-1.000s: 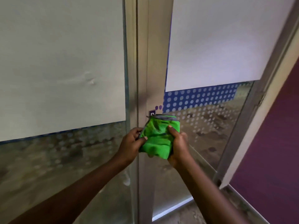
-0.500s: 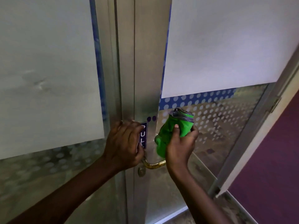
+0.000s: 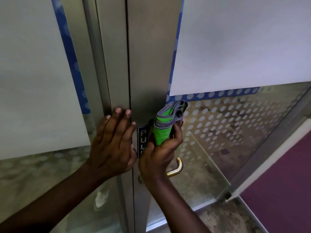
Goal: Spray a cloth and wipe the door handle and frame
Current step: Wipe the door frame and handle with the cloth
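My right hand (image 3: 159, 157) grips a folded green cloth (image 3: 164, 130) with a grey stitched edge, held upright against the metal door frame (image 3: 148, 64) beside a dark PULL sign (image 3: 143, 138). The brass door handle (image 3: 176, 169) curves out just below and right of that hand, partly hidden by my wrist. My left hand (image 3: 112, 142) lies flat with fingers spread on the frame's left stile, straddling the seam between the two doors. No spray bottle is in view.
Glass door panels (image 3: 227, 132) with white dot film and white paper sheets flank the frame. The right door's far edge (image 3: 269, 148) stands near a purple wall (image 3: 286, 182). A speckled floor shows at the bottom right.
My left hand let go of the cloth and settled flat on the frame. My right hand carried the cloth up beside the PULL sign. The view moved closer to the door.
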### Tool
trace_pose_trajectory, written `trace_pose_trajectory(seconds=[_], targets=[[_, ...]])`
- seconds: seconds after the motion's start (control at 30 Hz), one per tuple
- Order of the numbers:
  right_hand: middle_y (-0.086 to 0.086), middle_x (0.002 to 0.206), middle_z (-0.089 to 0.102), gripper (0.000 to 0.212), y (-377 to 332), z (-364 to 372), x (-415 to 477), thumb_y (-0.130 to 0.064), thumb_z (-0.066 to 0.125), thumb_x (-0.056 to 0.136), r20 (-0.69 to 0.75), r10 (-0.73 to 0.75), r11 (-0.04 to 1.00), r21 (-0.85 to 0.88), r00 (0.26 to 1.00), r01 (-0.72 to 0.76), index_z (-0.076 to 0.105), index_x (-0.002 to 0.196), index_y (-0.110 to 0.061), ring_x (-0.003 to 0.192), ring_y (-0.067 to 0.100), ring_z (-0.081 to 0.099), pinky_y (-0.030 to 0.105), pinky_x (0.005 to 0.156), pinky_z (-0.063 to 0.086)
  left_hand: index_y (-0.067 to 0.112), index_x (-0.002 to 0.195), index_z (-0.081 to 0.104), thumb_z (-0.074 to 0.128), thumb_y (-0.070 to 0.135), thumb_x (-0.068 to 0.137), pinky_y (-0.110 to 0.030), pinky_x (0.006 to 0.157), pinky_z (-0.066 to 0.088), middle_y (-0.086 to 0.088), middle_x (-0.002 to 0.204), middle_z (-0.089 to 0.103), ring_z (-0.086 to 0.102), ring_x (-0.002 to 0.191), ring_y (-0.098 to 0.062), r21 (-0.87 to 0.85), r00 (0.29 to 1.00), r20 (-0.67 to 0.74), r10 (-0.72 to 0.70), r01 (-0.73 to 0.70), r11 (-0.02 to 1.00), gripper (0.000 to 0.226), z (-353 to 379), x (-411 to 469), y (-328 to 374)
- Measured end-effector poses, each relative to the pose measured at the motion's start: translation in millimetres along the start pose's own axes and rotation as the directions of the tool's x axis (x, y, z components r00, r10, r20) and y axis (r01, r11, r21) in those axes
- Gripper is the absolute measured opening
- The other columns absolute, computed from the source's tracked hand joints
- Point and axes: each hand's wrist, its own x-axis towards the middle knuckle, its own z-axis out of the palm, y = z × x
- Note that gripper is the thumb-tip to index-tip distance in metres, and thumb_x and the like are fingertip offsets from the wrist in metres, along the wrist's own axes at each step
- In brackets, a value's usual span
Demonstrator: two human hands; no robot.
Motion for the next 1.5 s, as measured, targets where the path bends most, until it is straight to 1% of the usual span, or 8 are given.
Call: trace_pose_trajectory(seconds=[0.27,0.43,0.57,0.7,0.83,0.97,1.27,1.5], targets=[[0.035,0.148,0.027,0.066,28.9,17.1,-0.2,-0.002,0.043,0.078,0.128,-0.218,0.974,-0.036,0.967,0.224,0.02,0.139,-0.016,0.141,0.047,0.025,0.066,0.108,0.027,-0.006,0.133,0.039,0.045,0.01,0.081,-0.047,0.118,0.018,-0.023,0.142,0.037,0.018,0.144,-0.036,-0.02,0.997,-0.07,0.041,-0.042,0.999,0.054,13.1,-3.9,-7.1],[0.023,0.156,0.005,0.066,48.8,19.2,2.5,-0.011,0.039,0.085,0.324,-0.447,0.815,-0.238,0.834,0.529,0.011,0.145,-0.01,0.148,0.033,-0.009,0.05,0.12,-0.001,-0.006,0.133,0.038,0.041,0.003,0.081,-0.046,0.12,0.014,-0.024,0.141,0.036,0.014,0.145,-0.035,-0.056,0.995,-0.085,0.051,-0.056,0.997,0.053,16.5,-7.1,-9.7],[0.031,0.154,0.007,0.064,63.0,17.8,-0.5,0.001,0.04,0.089,0.354,-0.525,0.695,-0.346,0.774,0.63,0.015,0.147,-0.004,0.146,0.043,0.004,0.053,0.119,0.005,-0.006,0.132,0.038,0.039,0.002,0.081,-0.046,0.12,0.013,-0.024,0.141,0.036,0.013,0.145,-0.034,-0.073,0.995,-0.087,0.04,-0.046,0.996,0.052,17.9,-7.5,-10.1],[0.033,0.146,0.022,0.043,83.1,1.5,-11.2,0.002,0.031,0.097,0.43,-0.484,0.678,-0.367,0.762,0.637,0.029,0.14,0.008,0.145,0.046,0.009,0.055,0.118,0.01,-0.006,0.131,0.04,0.035,0.003,0.084,-0.047,0.12,0.014,-0.023,0.14,0.036,0.015,0.145,-0.034,-0.077,0.995,-0.096,0.037,-0.044,0.996,0.048,19.1,-8.0,-8.9],[0.022,0.16,-0.009,0.057,101.2,-25.2,-21.5,0.004,0.04,0.091,0.532,-0.4,0.684,-0.369,0.746,0.63,0.02,0.144,0.002,0.148,0.039,-0.003,0.055,0.119,0.009,-0.007,0.13,0.039,0.035,0.003,0.084,-0.047,0.12,0.013,-0.024,0.139,0.037,0.012,0.146,-0.034,-0.07,0.994,-0.099,0.037,-0.044,0.997,0.047,20.0,-8.4,-9.2],[0.035,0.147,0.021,0.044,65.1,-32.1,-13.1,-0.006,0.015,0.098,0.365,-0.324,0.855,-0.283,0.873,0.436,0.03,0.136,0.009,0.144,0.041,0.014,0.062,0.108,0.029,-0.006,0.13,0.039,0.035,0.004,0.085,-0.047,0.12,0.013,-0.025,0.139,0.037,0.012,0.146,-0.034,-0.067,0.994,-0.104,0.034,-0.041,0.997,0.047,21.6,-8.8,-7.9],[0.009,0.163,-0.012,0.101,59.3,7.0,6.5,0.013,0.06,0.077,0.335,-0.574,0.733,-0.198,0.748,0.651,-0.003,0.154,-0.009,0.148,0.037,0.0,0.055,0.118,0.009,-0.006,0.131,0.039,0.036,0.004,0.082,-0.047,0.12,0.014,-0.024,0.141,0.036,0.013,0.145,-0.035,-0.062,0.995,-0.093,0.041,-0.046,0.997,0.05,19.6,-8.9,-8.6],[0.033,0.142,0.041,0.048,69.8,-39.3,-14.1,0.007,0.049,0.087,0.577,-0.381,0.692,-0.341,0.722,0.637,0.038,0.133,0.004,0.138,0.04,0.031,0.055,0.114,0.027,-0.007,0.132,0.037,0.035,0.004,0.083,-0.046,0.12,0.013,-0.024,0.139,0.037,0.012,0.146,-0.034,-0.047,0.993,-0.109,0.053,-0.058,0.997,0.051,21.2,-8.6,-9.9]])
